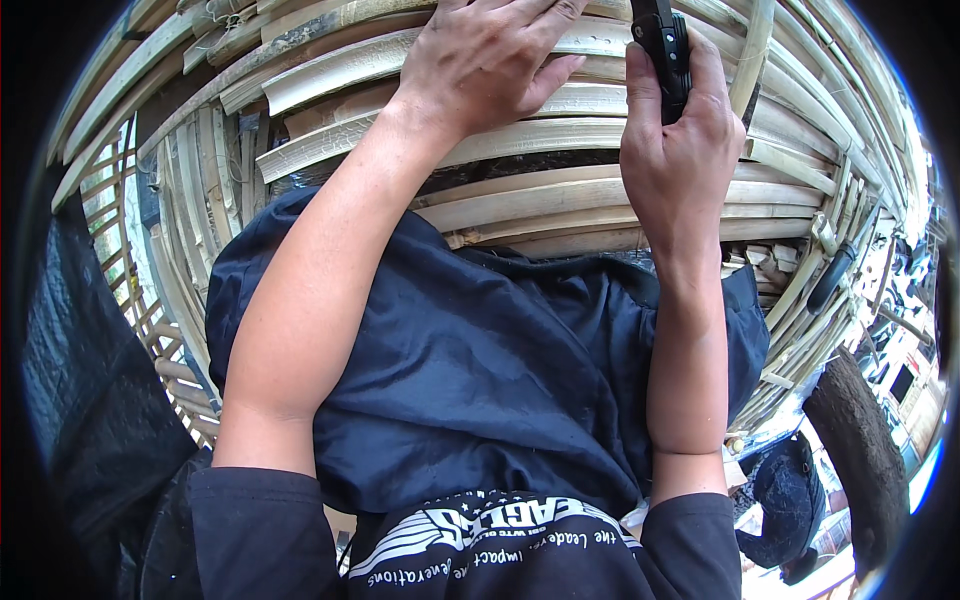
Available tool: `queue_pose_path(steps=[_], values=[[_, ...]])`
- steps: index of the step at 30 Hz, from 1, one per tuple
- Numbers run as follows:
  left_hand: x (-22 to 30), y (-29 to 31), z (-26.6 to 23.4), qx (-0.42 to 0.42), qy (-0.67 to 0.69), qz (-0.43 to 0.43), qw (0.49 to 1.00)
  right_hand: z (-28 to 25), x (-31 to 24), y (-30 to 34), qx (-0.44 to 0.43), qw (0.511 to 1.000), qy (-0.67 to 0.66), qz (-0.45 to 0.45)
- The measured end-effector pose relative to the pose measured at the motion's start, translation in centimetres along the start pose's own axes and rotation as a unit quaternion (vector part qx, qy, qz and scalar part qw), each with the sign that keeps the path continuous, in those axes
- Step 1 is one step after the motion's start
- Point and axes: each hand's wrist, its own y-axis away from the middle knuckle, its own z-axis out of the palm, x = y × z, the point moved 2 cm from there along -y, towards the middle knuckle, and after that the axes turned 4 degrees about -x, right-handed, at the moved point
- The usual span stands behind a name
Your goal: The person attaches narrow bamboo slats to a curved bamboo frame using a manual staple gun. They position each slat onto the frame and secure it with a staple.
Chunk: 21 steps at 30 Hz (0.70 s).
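My left hand [480, 65] lies palm down over the split bamboo strips [560, 195] at the top of the view. Its thumb sticks out to the right, away from the fingers, whose tips the upper edge cuts off. Whether it presses on a strip I cannot tell. To its right, my right hand [685, 145] grips a black-handled tool [668, 60] with silver rivets, pointed away from me. The tool's far end is out of view, so its kind does not show. Thumb and fingers close round the handle from both sides.
Dark blue cloth [470, 370] covers my lap, close below the strips. A slatted bamboo frame [120, 240] and a black sheet [100, 400] stand on the left. On the right are a thick dark log [855, 430] and a black curved object [832, 275] against the strips.
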Motion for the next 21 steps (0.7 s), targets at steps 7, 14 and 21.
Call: queue_pose_path(steps=[7, 14, 21], values=[[-0.2, 0.1, 0.2, 0.001, 0.001, 0.0, 1.0, -0.2, -0.4, 0.4, 0.01, 0.999, -0.032, 0.016], [-0.1, 0.1, 0.1, -0.012, 0.005, -0.01, 1.0, -0.2, -0.6, -0.3, -0.007, 0.997, -0.06, -0.039], [-0.1, -0.1, 0.2, 0.028, 0.015, 0.001, 0.999, -0.7, -1.6, -0.3, -0.006, 0.997, -0.03, -0.066]])
